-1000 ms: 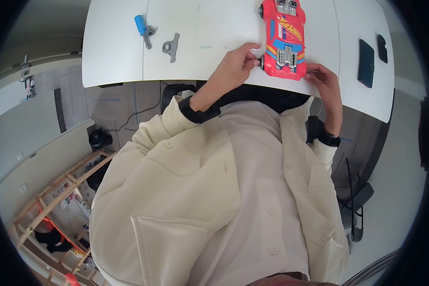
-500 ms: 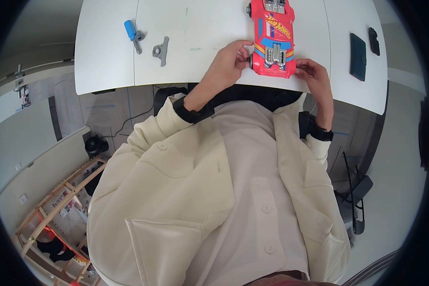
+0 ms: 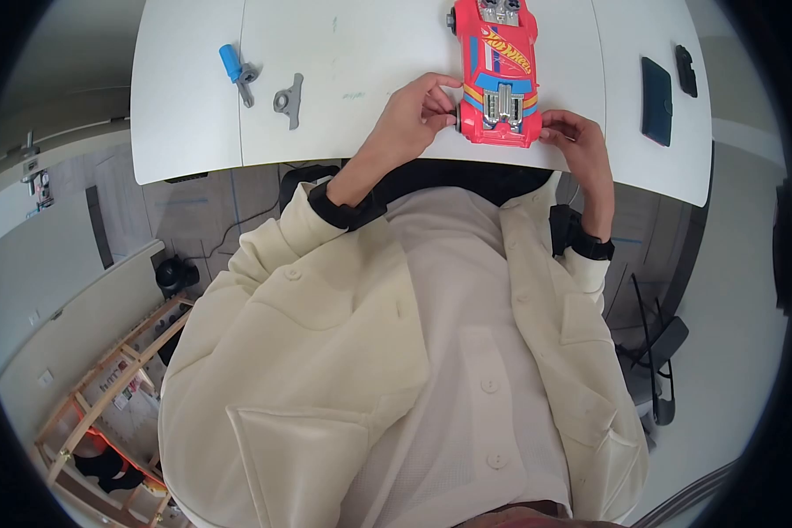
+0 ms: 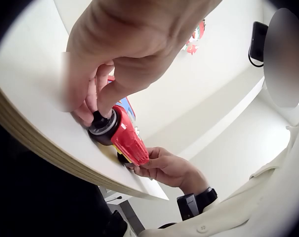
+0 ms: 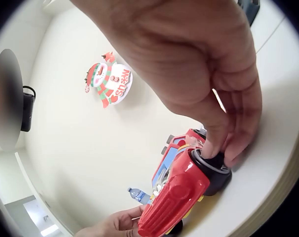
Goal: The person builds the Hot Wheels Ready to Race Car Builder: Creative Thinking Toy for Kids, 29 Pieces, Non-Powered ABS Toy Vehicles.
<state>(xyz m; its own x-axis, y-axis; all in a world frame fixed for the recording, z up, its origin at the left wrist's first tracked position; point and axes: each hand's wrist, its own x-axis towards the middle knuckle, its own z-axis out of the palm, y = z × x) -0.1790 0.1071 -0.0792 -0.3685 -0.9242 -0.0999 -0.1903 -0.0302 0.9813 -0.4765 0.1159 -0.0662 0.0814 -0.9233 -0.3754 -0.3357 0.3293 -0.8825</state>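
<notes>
A red toy car (image 3: 499, 79) with blue stripes and yellow lettering rests at the white table's near edge. At its near left wheel (image 4: 104, 127), my left hand (image 3: 407, 119) pinches a small black part at the hub between thumb and fingers. Across the car, my right hand (image 3: 581, 151) has thumb and fingers pinched at the hub of the near right wheel (image 5: 214, 173). In the right wrist view a dark part shows between those fingertips. The hand itself hides some of the wheel there.
On the table's left lie a blue-handled tool (image 3: 230, 63) with a grey piece (image 3: 247, 74) against it, and another grey part (image 3: 289, 101). A dark wallet-like case (image 3: 656, 101) and a black object (image 3: 685, 71) lie right. A bottle (image 5: 139, 195) stands behind the car.
The head view has shifted, carrying the table and its objects slightly leftward. Both hands stay at the same wheels, with only slight finger movement on the left.
</notes>
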